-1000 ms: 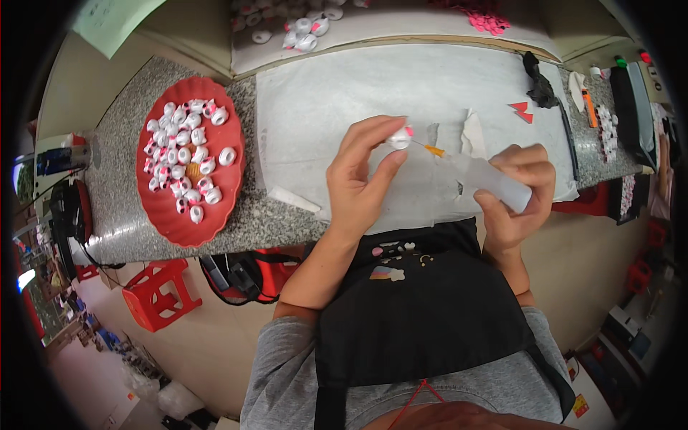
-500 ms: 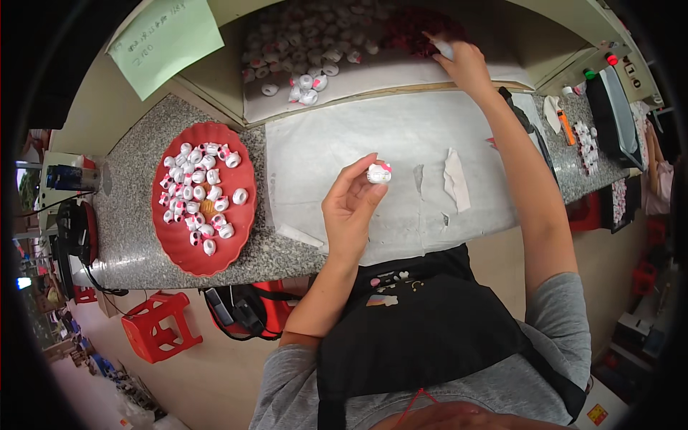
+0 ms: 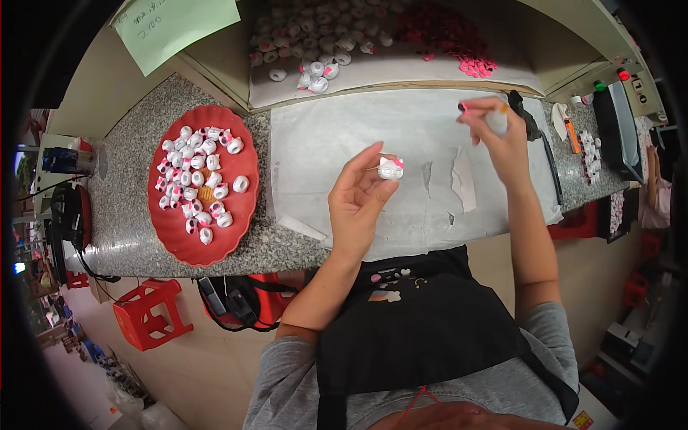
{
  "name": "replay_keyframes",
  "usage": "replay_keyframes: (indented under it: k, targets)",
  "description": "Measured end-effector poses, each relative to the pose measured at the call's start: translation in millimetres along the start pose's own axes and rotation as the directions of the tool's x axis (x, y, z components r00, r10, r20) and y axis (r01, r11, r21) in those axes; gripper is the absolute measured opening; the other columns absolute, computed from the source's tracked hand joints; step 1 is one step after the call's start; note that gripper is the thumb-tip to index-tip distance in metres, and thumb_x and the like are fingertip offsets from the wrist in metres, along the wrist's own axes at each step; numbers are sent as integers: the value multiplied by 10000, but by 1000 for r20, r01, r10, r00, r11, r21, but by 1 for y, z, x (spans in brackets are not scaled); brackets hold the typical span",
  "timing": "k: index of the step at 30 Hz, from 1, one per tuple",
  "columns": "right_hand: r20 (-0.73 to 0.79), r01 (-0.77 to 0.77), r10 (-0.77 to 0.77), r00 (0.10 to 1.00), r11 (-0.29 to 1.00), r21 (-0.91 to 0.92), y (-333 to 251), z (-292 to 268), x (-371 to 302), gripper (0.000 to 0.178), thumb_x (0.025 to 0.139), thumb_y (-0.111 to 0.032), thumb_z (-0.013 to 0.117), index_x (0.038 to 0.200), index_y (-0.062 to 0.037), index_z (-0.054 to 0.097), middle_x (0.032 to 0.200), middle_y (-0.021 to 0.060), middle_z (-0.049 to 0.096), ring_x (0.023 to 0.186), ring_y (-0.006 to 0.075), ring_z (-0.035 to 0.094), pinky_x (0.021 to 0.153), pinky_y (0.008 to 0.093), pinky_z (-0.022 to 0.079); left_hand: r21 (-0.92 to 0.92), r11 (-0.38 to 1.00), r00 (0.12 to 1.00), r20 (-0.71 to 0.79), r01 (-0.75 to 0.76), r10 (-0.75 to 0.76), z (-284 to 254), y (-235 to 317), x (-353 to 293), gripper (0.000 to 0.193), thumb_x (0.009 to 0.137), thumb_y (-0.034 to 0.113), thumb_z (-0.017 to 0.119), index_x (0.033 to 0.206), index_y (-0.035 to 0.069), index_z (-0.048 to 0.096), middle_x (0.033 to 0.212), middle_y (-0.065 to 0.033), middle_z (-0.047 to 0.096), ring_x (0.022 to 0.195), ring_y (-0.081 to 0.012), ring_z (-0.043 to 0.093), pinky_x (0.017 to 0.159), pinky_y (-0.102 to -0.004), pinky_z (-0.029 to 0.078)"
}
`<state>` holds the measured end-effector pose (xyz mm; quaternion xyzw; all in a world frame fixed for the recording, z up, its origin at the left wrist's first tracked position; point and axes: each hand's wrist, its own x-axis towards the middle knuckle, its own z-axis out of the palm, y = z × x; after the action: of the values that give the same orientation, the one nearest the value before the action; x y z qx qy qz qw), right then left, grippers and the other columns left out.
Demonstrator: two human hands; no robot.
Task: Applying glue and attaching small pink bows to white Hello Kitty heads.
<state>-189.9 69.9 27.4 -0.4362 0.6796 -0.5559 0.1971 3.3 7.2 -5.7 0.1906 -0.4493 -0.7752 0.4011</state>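
Observation:
My left hand (image 3: 353, 197) holds a small white cat-head bead (image 3: 390, 169) with a pink bow between thumb and fingers, above the white paper sheet (image 3: 308, 150). To its right, my right hand (image 3: 504, 136) pinches a small pink-and-dark piece (image 3: 463, 107) at the fingertips; its exact kind is too small to make out. A whitish cover with an orange spot sits on one finger of that hand. Behind it, loose small pink pieces (image 3: 477, 67) lie in the compartment next to a heap of white beads (image 3: 315, 32).
A red scalloped plate (image 3: 247, 208) with several white-and-pink beads stands on the granite counter (image 3: 129, 215) at left. Torn paper (image 3: 463, 179) lies on the sheet. At right are an orange-handled tool (image 3: 572, 136) and a black bin (image 3: 616, 129). A green note (image 3: 175, 32) hangs at upper left.
My right hand has come back from the pink pieces toward me and now pinches a small piece. My left hand still holds the bead, slightly further right in view.

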Motion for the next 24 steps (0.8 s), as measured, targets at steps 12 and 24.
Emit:
replay_keyframes:
  k: [12,24]
  targets:
    - [104,-227,206,973,773,593,-14,40,-74,93,683,50,524,767,28,493,716,124,526,592,160,502,523,260,418,273,951,988,98,-143,120,-1,-11,-4,324,707,-88,512,1021,-32,456,977,-113,513,877,-148,507,744,-231,412]
    - [114,-265,251,961,731,629,-8,53,-70,92,673,30,567,739,13,505,745,102,527,618,143,500,517,239,411,510,763,915,290,-396,281,-2,-14,-2,319,686,-99,518,994,-22,485,1009,-138,483,923,-188,487,761,-268,425]
